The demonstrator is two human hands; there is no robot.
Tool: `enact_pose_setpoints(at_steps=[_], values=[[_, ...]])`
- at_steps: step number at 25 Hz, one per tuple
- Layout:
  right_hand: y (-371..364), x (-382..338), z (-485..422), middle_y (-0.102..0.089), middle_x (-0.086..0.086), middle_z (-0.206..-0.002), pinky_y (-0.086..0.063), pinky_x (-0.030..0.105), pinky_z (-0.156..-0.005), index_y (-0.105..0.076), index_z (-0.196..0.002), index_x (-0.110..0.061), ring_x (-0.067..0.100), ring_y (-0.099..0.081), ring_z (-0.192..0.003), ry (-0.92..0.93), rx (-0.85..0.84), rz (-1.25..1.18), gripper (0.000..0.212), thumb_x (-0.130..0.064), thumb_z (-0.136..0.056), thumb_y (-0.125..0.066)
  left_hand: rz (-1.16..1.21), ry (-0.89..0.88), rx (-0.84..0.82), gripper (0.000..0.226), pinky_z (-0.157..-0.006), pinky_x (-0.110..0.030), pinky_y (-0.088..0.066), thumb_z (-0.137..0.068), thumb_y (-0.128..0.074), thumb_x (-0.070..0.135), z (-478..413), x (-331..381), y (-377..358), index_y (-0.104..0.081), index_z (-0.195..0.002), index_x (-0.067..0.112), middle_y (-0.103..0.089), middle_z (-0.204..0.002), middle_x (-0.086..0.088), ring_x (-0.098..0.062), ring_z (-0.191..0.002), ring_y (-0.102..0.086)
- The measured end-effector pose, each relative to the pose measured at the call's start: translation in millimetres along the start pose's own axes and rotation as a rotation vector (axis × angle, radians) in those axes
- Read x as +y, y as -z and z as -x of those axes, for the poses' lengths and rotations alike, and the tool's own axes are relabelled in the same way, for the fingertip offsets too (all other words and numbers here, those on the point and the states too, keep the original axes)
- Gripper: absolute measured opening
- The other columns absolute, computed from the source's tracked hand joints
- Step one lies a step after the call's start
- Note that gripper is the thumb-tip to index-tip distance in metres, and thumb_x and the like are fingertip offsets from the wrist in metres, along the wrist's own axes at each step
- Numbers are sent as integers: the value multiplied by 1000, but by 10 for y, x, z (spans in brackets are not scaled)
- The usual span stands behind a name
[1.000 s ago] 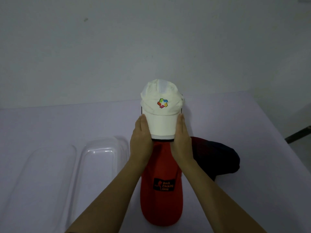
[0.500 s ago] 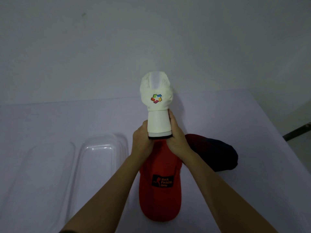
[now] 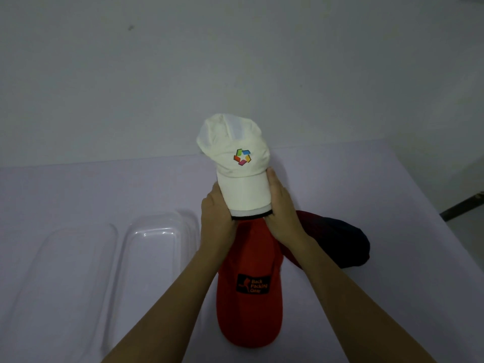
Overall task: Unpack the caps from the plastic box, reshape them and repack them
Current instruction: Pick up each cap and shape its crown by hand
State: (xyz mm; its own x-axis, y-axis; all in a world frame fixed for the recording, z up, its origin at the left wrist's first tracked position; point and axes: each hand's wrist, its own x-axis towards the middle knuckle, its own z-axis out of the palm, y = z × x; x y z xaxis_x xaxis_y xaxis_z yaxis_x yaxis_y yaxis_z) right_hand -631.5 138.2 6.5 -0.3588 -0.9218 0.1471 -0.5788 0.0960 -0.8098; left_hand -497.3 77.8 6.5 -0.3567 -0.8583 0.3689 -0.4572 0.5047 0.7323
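Head view shows you holding a cream-white fabric baseball cap (image 3: 230, 142) with a multicoloured star logo, raised just beyond the far end of a red fabric cap (image 3: 248, 315) that bears a black patch. The cream-white cap's crown is uppermost and its brim points down toward the red cap.

Your left hand (image 3: 217, 218) grips the brim's left edge with its fingers curled round it. Your right hand (image 3: 281, 213) grips the right edge, with one digit lying straight up the side and the others hidden behind the brim. Between the two hands the brim is bent into a narrow arch.

The red cap lies flat on the lilac table (image 3: 392, 297), between your forearms. A dark navy and maroon cap (image 3: 340, 239) lies against the red cap's right side, partly under your right wrist. A clear plastic box (image 3: 131, 231) stands open just left of the red cap. A clear plastic lid (image 3: 65, 258) lies further left, beside the box.
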Motion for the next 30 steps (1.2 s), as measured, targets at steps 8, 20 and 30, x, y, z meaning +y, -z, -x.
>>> enact_pose_setpoints(at_steps=[8, 20, 30], values=[[182, -257, 176, -32, -3, -151, -37, 30, -109, -20, -148, -22, 6, -36, -136, -71, -206, -335, 93, -6, -68, -64, 8, 15, 7, 73, -112, -31, -28, -89, -37, 60, 159, 107, 161, -18, -147, 20, -28, -153, 1, -16, -141, -28], [213, -425, 84, -38, -16, -141, -37, 16, -105, -18, -146, -22, -2, -42, -126, -233, -228, -652, 66, -13, -88, -49, 325, 88, -66, 54, -103, -6, -32, -95, -51, 23, 184, 228, 85, -25, -141, 30, -38, -146, 5, 1, -129, -40], [71, -252, 193, -15, 19, -157, -52, 43, -93, 9, -145, -13, 33, -44, -131, 84, 166, 300, 87, 3, -88, -56, -156, -205, 89, 60, -92, -36, -43, -87, -57, 20, 71, 98, 43, -33, -136, -4, -49, -134, -31, -41, -117, -55]])
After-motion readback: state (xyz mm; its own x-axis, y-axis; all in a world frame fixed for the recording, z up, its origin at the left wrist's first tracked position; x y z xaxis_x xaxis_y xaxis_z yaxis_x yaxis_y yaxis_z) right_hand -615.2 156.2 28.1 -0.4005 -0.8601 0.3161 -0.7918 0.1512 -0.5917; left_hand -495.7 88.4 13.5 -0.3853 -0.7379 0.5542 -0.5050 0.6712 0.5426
